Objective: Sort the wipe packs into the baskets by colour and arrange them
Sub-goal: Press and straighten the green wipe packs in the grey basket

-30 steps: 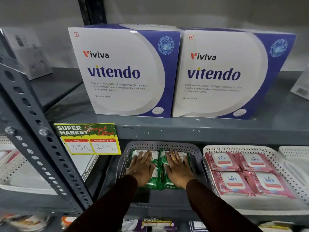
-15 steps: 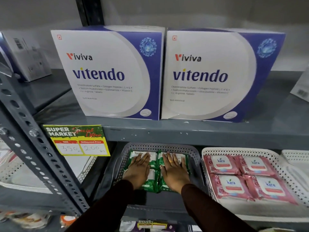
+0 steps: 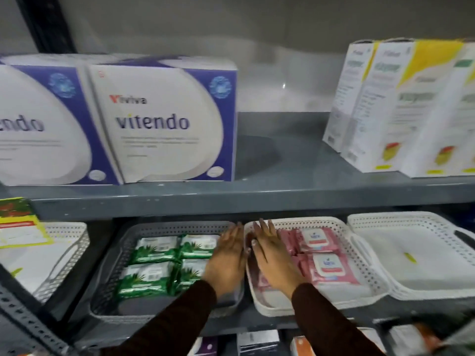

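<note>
I see green wipe packs (image 3: 164, 263) sorted in the grey perforated basket (image 3: 108, 286), pink packs (image 3: 321, 255) in the white basket (image 3: 372, 273) at lower centre, while my flat, empty left hand (image 3: 228, 260) and right hand (image 3: 272, 255), fingers together, just tidy.

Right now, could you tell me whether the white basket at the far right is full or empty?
No packs: the far-right white basket shows a bare floor with one small yellow-green scrap.

Grey metal rack. Upper shelf (image 3: 295, 163): two Vitendo boxes (image 3: 164, 122) side by side at left, white/yellow cartons (image 3: 401, 109) at right, bare gap btwn. Lower shelf (image 3: 77, 286): four baskets in a row, white basket (image 3: 69, 253), grey basket (image 3: 123, 253), white basket w/ holes (image 3: 359, 268), far-right white basket (image 3: 421, 286). Price tag (image 3: 20, 222) on upper shelf's front edge, left.
</note>
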Tool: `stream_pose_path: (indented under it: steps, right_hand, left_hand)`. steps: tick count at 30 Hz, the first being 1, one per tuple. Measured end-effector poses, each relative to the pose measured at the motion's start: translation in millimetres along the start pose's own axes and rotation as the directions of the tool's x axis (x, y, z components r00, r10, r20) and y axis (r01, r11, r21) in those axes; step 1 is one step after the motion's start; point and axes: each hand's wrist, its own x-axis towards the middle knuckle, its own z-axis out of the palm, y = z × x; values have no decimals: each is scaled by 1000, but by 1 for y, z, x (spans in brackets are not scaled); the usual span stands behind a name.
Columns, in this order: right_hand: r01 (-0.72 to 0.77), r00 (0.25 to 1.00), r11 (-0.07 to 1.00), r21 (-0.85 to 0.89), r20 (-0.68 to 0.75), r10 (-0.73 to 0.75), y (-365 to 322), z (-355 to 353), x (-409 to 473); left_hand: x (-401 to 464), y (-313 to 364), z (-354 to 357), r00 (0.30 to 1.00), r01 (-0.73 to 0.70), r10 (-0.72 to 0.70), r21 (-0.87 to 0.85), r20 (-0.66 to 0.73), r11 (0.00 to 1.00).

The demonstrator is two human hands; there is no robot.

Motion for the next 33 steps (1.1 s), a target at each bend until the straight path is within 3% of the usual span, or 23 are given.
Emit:
stream_pose_path:
  steps: [4,9,13,20,27,32,33]
  right_hand:
    - [-115,992,989,-95,38,119,71,-42,-23]
    - [-192,971,947,-259,93,222,136,-68,-44]
    - [-273,915,941,-197,248,318,161,-69,-43]
    - [-134,888,974,-182,414,200,184,-68,-33]
    - [-48,895,968,-246,419,151,198,-55,-30]
    - [-61,866,954,-294,460,197,193,-54,-38]
    - [-36,905,950,-310,393,162,191,-54,-40]
  left_hand:
    - [24,53,42,991,-58,49,76,121,995]
    - [36,85,75,938,96,-145,167,314,981]
    - [44,90,84,894,202,-269,213,359,956]
    - [50,98,89,880,271,-323,189,350,944]
    - [48,99,93,891,266,-323,210,318,941]
    - [41,99,99,875,228,-349,350,335,909]
    - [41,99,100,885,203,-333,374,326,905]
